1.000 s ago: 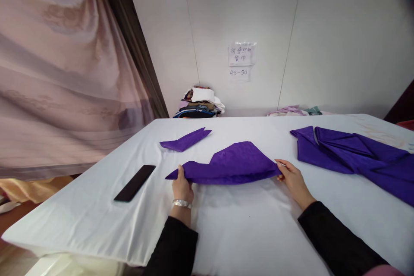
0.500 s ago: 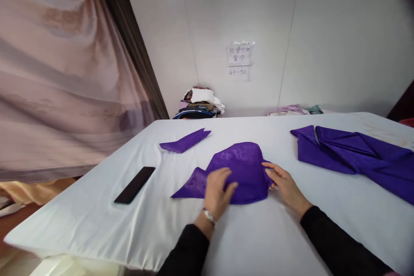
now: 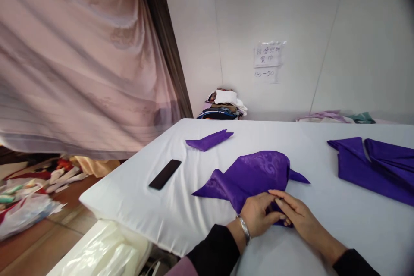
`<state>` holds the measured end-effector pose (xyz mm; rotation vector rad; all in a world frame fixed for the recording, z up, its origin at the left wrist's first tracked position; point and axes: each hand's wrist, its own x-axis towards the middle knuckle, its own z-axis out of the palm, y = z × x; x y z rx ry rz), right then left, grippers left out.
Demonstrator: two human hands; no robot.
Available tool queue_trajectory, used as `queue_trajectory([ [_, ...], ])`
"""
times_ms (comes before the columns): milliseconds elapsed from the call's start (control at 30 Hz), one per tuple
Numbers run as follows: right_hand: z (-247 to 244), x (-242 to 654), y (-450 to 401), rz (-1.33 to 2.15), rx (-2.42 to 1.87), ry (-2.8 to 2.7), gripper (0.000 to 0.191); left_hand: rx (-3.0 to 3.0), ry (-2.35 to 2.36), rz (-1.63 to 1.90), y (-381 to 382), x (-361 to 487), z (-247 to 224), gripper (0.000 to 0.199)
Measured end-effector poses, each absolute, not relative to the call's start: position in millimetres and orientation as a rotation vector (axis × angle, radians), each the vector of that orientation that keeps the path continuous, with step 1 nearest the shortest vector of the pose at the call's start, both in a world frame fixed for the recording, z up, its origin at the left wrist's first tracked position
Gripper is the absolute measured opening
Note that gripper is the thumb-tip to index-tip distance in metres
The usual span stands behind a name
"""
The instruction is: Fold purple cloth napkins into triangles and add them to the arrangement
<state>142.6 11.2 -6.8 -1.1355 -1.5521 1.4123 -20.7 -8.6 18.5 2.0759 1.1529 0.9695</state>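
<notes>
A purple cloth napkin [image 3: 258, 170] with a swirl pattern lies partly folded on the white-covered table [image 3: 207, 220]. One pointed corner sticks out to its left and another to its right. At its near edge my left hand [image 3: 258, 213], with a silver bracelet on the wrist, is closed on the cloth. My right hand [image 3: 296, 215] meets it there, fingers pinched on the same edge. The fingertips of both hands nearly touch and partly hide the gripped cloth.
A folded purple piece [image 3: 210, 140] lies farther back, with a flat black object [image 3: 164, 174] to the left. More purple cloth [image 3: 378, 172] is at right. Behind the table are piled clothes [image 3: 221, 105]; a pink curtain [image 3: 97, 60] hangs at left.
My left hand has moved from the napkin's middle to its near edge, and my right hand from the right side to join it. The near edge is now gathered. The view has turned left.
</notes>
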Motion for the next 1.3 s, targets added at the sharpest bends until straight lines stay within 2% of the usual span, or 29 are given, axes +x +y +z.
queue_trajectory([
  [100, -9.4, 145.4, 11.3, 1.366, -1.173, -1.598, 0.043, 2.009, 1.130, 1.021, -7.1, -20.1, 17.4, 0.017],
  [267, -11.1, 144.8, 9.3, 1.300, -1.178, -1.692, 0.049, 1.859, 1.120, 1.106, -4.7, -21.2, 12.2, 0.023],
  [500, -7.6, 144.8, 7.1, 1.268, -1.189, -1.717, 0.051, 1.625, 1.158, 1.126, -7.3, -18.9, 7.3, 0.019],
  [767, 6.8, 167.3, 20.6, 0.955, -1.340, -1.439, 0.060, 1.379, 1.268, 1.391, 4.9, -31.9, 0.5, 0.017],
  [900, 18.1, 176.3, 23.7, 0.919, -1.464, -1.265, 0.056, 1.330, 1.319, 1.543, 10.7, -47.4, 5.8, 0.020],
  [1067, 6.0, 187.4, 31.8, 0.910, -1.469, -1.184, 0.045, 1.062, 1.323, 1.732, 17.8, -64.2, 16.6, 0.024],
  [1300, 4.7, 197.9, 44.6, 0.948, -1.420, -1.062, 0.042, 0.786, 1.283, 1.781, 29.5, -87.4, 19.6, 0.030],
])
